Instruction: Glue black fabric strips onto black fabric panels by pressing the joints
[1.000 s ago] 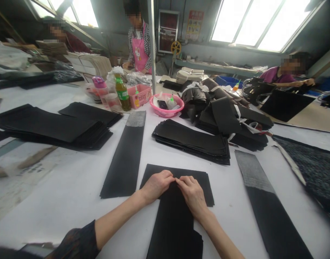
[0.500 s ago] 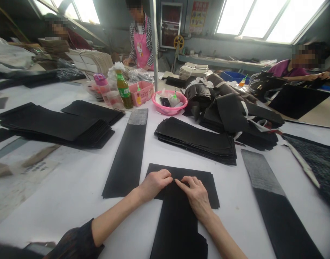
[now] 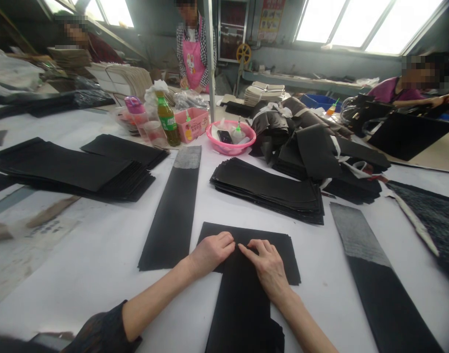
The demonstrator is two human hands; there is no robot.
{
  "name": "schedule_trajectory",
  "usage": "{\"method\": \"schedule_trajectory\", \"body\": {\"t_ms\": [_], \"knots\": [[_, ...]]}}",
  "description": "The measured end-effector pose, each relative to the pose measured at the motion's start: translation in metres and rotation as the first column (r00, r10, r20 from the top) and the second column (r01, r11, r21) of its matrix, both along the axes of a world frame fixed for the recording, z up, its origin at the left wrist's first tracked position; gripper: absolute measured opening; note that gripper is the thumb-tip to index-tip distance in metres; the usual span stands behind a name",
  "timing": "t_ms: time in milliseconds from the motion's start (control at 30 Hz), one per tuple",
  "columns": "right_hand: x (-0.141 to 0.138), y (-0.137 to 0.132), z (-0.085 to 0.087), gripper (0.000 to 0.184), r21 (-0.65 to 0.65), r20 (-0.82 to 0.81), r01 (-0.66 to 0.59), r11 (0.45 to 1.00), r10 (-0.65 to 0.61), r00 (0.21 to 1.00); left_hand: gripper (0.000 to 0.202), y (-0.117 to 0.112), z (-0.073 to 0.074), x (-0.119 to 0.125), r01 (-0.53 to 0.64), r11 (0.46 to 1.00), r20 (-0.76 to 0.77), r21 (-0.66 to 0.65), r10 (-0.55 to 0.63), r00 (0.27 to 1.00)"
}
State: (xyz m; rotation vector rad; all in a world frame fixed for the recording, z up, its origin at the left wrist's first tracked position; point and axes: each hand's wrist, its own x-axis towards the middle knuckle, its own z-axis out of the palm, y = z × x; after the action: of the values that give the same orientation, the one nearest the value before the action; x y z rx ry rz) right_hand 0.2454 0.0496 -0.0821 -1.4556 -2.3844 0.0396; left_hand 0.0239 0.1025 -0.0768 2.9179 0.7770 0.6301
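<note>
A long black sheet point(image 3: 242, 304) runs from the bottom edge up over a small stack of black sheets point(image 3: 283, 257) lying crosswise. At the far end of the long sheet, my left hand point(image 3: 214, 251) has its fingers curled closed on the edge. My right hand point(image 3: 266, 264) faces it, index finger pointing inward and the others bent, fingertips on the same edge. Only a small gap separates the two hands. What lies beneath the fingertips is hidden. To the left lies a black strip with a grey end point(image 3: 173, 215), and another such strip point(image 3: 371, 279) is at the right.
Black sheets are piled at the left point(image 3: 73, 169) and ahead point(image 3: 264, 191). Behind stand a pink basin point(image 3: 230, 144), a green-labelled bottle point(image 3: 167, 120) and a pink box point(image 3: 193, 125). Bundled black pieces point(image 3: 316, 152) lie back right. Several people work around the white table point(image 3: 99, 260).
Both hands stay almost in place at the sheet's edge. The view has shifted very slightly. The person in the pink apron has moved their hands closer together.
</note>
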Motion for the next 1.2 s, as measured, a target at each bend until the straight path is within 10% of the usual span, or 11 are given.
{"method": "schedule_trajectory", "body": {"t_ms": [1200], "knots": [[-0.0013,0.0016,0.0007,0.043,0.005,-0.005,-0.009,1.0,0.009,1.0,0.02,-0.0083,0.0007,0.0064,-0.019,0.993,-0.12,0.115,0.033,0.992]]}}
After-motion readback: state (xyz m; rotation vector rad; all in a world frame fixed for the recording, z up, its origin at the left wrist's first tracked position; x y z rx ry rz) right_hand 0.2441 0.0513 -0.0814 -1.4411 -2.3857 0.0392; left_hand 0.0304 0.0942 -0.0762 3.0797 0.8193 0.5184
